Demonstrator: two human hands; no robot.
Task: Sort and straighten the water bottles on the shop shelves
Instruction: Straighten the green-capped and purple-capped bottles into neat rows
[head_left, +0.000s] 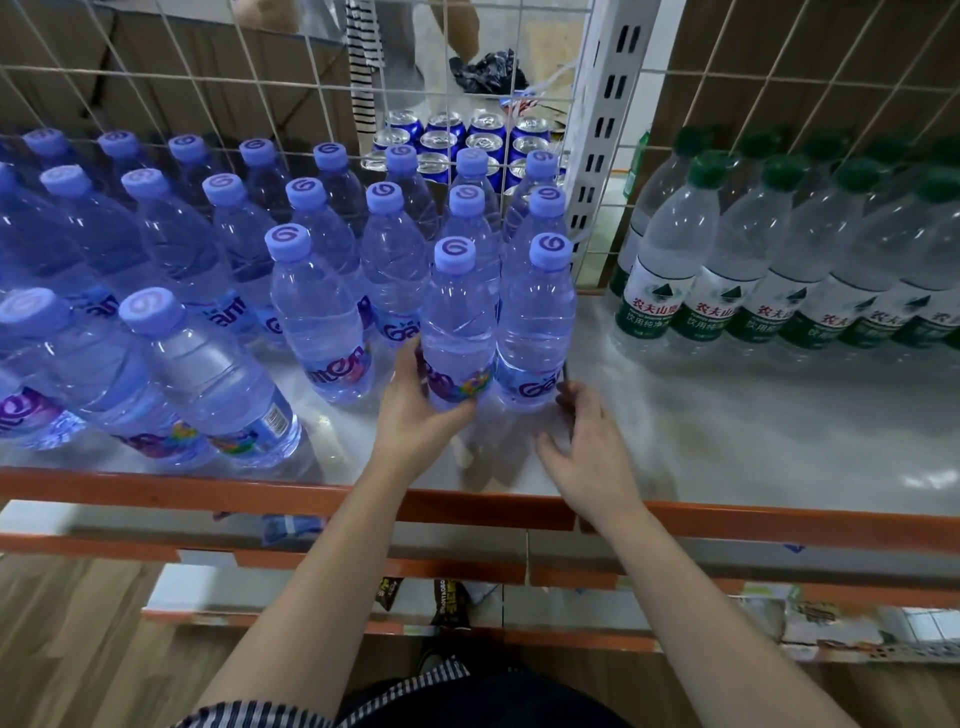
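Clear plastic water bottles w/ purple caps (457, 322): 21 caps in view. That's 8 back row, 8 second row (leftmost cut by frame edge), 3 third row, 2 front-left.
Clear plastic water bottles w/ green caps + green-white labels (670, 249): 9 caps visible, 5 back, 4 front. Rows run off frame right, total unknown.
Blue aluminium drink cans (439, 141): approx 12 tops, partly hidden, can't confirm.
White perforated metal upright (602, 130): 1.
Hands: 2, i.e. left hand (415, 415), right hand (592, 452).
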